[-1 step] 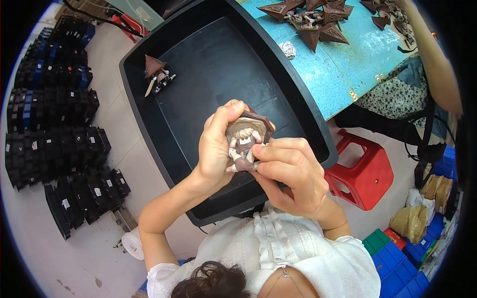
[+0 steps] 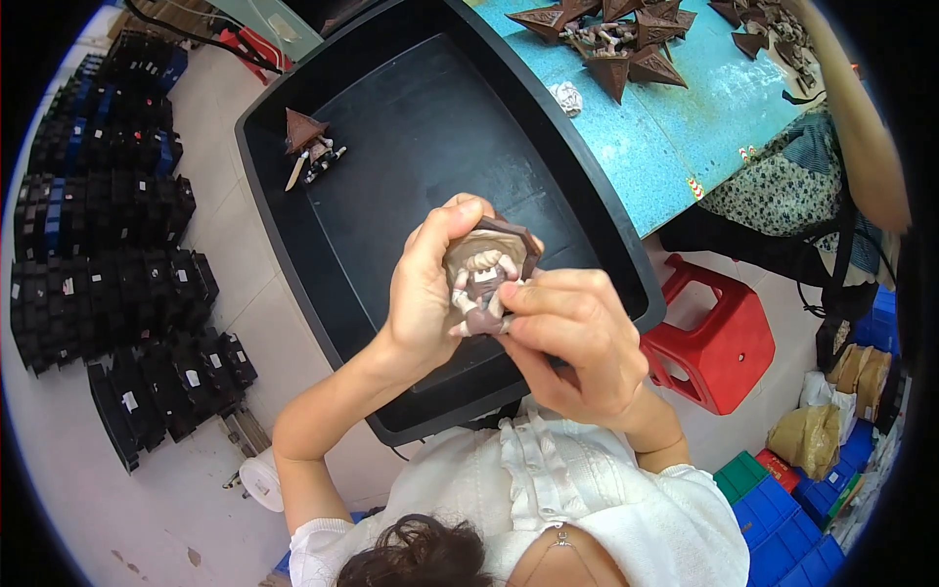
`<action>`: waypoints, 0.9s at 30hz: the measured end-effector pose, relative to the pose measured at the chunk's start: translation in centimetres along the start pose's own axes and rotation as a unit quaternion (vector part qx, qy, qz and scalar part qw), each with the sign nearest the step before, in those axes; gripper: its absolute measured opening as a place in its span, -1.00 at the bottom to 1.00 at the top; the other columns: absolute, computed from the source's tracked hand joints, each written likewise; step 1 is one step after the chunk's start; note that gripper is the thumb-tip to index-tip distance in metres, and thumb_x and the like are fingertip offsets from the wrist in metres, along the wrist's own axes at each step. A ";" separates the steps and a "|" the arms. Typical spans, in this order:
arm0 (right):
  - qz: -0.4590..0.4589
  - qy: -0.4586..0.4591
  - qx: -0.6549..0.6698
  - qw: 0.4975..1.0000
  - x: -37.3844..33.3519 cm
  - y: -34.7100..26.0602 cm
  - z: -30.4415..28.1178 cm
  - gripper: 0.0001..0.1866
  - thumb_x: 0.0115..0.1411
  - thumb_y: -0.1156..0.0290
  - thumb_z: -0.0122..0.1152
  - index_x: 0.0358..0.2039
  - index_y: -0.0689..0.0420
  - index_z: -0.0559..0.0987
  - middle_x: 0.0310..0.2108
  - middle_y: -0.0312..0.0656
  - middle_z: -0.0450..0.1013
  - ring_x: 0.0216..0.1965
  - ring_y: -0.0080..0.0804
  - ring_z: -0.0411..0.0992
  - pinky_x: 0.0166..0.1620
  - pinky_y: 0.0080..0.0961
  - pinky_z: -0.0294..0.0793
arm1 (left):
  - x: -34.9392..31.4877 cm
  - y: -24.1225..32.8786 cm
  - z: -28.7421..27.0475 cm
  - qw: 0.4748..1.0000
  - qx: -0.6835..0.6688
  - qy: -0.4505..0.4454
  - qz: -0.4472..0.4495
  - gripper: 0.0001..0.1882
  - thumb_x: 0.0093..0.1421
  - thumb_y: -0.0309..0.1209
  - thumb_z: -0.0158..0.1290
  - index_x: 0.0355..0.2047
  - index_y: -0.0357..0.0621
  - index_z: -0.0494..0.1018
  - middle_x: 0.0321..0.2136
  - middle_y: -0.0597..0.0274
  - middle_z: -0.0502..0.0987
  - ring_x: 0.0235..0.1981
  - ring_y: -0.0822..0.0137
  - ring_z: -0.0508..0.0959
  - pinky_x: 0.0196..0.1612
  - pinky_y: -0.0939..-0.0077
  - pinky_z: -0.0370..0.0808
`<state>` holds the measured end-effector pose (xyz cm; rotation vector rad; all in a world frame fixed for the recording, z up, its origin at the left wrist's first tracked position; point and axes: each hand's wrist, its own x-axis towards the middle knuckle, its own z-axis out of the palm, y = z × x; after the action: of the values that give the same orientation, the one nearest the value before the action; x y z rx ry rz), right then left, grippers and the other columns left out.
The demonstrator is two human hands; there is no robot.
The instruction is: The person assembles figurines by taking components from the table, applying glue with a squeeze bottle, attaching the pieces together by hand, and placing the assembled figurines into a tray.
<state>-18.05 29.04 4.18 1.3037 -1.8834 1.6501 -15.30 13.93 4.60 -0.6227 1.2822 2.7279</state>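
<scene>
Both hands are occupied with one small figurine (image 2: pixel 479 286), which is held over the near part of a large black tub (image 2: pixel 430 127). The left hand (image 2: pixel 416 284) grasps the figurine from its left side, with the thumb bent over the far left edge of its brown, pale-lined hood and other fingers wrapped behind, partly hidden. The right hand (image 2: pixel 577 333) is at the figurine's near right side, its fingertips closed on the limbs there. Exactly which small part they pinch cannot be told, as the fingers cover it. The figurine's pale arms and brownish body face upward, with the hood on the far side.

A second figurine (image 2: pixel 315 157), with a brown pyramid-shaped head, lies in the far left part of the tub, against or very near its left wall and well apart from the hands.

To the far right of the tub is a blue table (image 2: pixel 636 147). It bears a pile of brown pointed pieces (image 2: pixel 650 44) with small pale parts among them, and a round white piece (image 2: pixel 565 98) near its left edge. Another person's arm (image 2: pixel 866 147) is at the table's right side.

A red stool (image 2: pixel 719 333) stands on the floor just right of the tub. Stacked black boxes (image 2: pixel 98 215) line the left side; blue crates (image 2: pixel 782 528) are at the near right.
</scene>
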 end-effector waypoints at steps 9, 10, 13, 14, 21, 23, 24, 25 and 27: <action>0.065 0.064 -0.004 0.996 -1.2 1.0 -1.7 -0.52 -0.25 0.79 0.41 -0.24 0.28 0.49 -0.26 -0.02 0.53 -0.26 -0.14 0.51 -0.21 -0.33 0.53 | 0.7 1.2 1.0 0.992 0.030 -0.108 -0.065 -0.31 0.36 0.17 -0.47 0.13 -0.16 0.22 0.05 -0.21 0.39 0.02 0.02 0.51 0.09 0.16 0.50; 0.066 0.067 -0.007 0.996 -1.2 1.0 -2.0 -0.52 -0.25 0.78 0.41 -0.24 0.28 0.49 -0.25 -0.02 0.53 -0.26 -0.14 0.51 -0.20 -0.34 0.53 | 0.9 1.3 1.0 0.989 0.038 -0.126 -0.066 -0.30 0.37 0.16 -0.43 0.19 -0.19 0.18 0.06 -0.21 0.38 0.05 0.03 0.49 0.10 0.17 0.47; 0.063 0.069 -0.028 0.995 -1.4 1.0 -3.0 -0.52 -0.24 0.78 0.41 -0.23 0.29 0.50 -0.25 -0.02 0.53 -0.25 -0.13 0.51 -0.20 -0.35 0.53 | 1.3 0.9 1.6 0.987 0.063 -0.125 -0.078 -0.33 0.37 0.13 -0.39 0.19 -0.21 0.18 0.06 -0.19 0.38 0.08 0.06 0.46 0.13 0.20 0.45; 0.061 0.066 -0.043 0.995 -1.6 0.9 -3.2 -0.52 -0.24 0.78 0.40 -0.22 0.29 0.51 -0.25 -0.02 0.52 -0.25 -0.12 0.51 -0.21 -0.36 0.53 | 1.5 0.7 1.7 0.985 0.050 -0.138 -0.087 -0.35 0.38 0.09 -0.37 0.19 -0.22 0.17 0.07 -0.17 0.38 0.08 0.10 0.46 0.12 0.24 0.45; 0.048 0.037 -0.168 0.984 -1.9 1.0 -5.0 -0.60 -0.22 0.64 0.38 -0.26 0.22 0.56 -0.21 -0.13 0.49 -0.19 -0.19 0.47 -0.10 -0.29 0.38 | 2.2 -0.4 2.7 0.986 0.065 -0.124 -0.087 -0.51 0.41 -0.07 -0.26 0.13 -0.20 0.25 -0.03 0.00 0.46 -0.06 0.28 0.53 -0.02 0.35 0.53; 0.037 -0.001 -0.187 0.982 -1.4 1.1 -5.8 -0.61 -0.20 0.64 0.37 -0.26 0.23 0.56 -0.19 -0.13 0.50 -0.19 -0.19 0.47 -0.08 -0.27 0.37 | 3.2 -0.2 3.3 0.982 0.103 -0.104 -0.122 -0.63 0.39 -0.13 -0.16 0.01 -0.15 0.34 -0.16 0.13 0.51 -0.24 0.40 0.56 -0.29 0.52 0.58; 0.024 0.023 -0.186 0.982 -1.4 1.6 -6.0 -0.63 -0.19 0.65 0.35 -0.27 0.24 0.56 -0.19 -0.13 0.50 -0.18 -0.19 0.47 -0.07 -0.27 0.38 | 3.7 0.0 4.2 0.981 0.098 -0.114 -0.122 -0.69 0.38 -0.15 -0.11 -0.08 -0.12 0.37 -0.26 0.21 0.53 -0.38 0.47 0.55 -0.53 0.63 0.50; 0.026 0.048 -0.187 0.981 -1.3 2.5 -6.2 -0.60 -0.20 0.65 0.36 -0.25 0.21 0.58 -0.12 -0.07 0.48 -0.14 -0.16 0.45 -0.06 -0.27 0.40 | 4.5 0.2 5.3 0.978 0.127 -0.117 -0.114 -0.68 0.38 -0.14 -0.13 -0.07 -0.10 0.37 -0.29 0.23 0.53 -0.42 0.50 0.53 -0.60 0.67 0.44; 0.086 0.100 -0.207 0.969 -0.2 2.3 -7.7 -0.56 -0.20 0.67 0.36 -0.20 0.15 0.59 -0.03 -0.01 0.44 -0.09 -0.13 0.42 -0.05 -0.29 0.42 | 5.9 0.8 8.0 0.974 0.135 -0.152 -0.099 -0.66 0.39 -0.12 -0.15 -0.06 -0.11 0.38 -0.33 0.26 0.53 -0.45 0.51 0.53 -0.58 0.66 0.45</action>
<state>-22.19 35.89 4.74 0.7982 -2.1118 1.3026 -23.53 18.76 7.47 -0.2765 1.3913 2.3219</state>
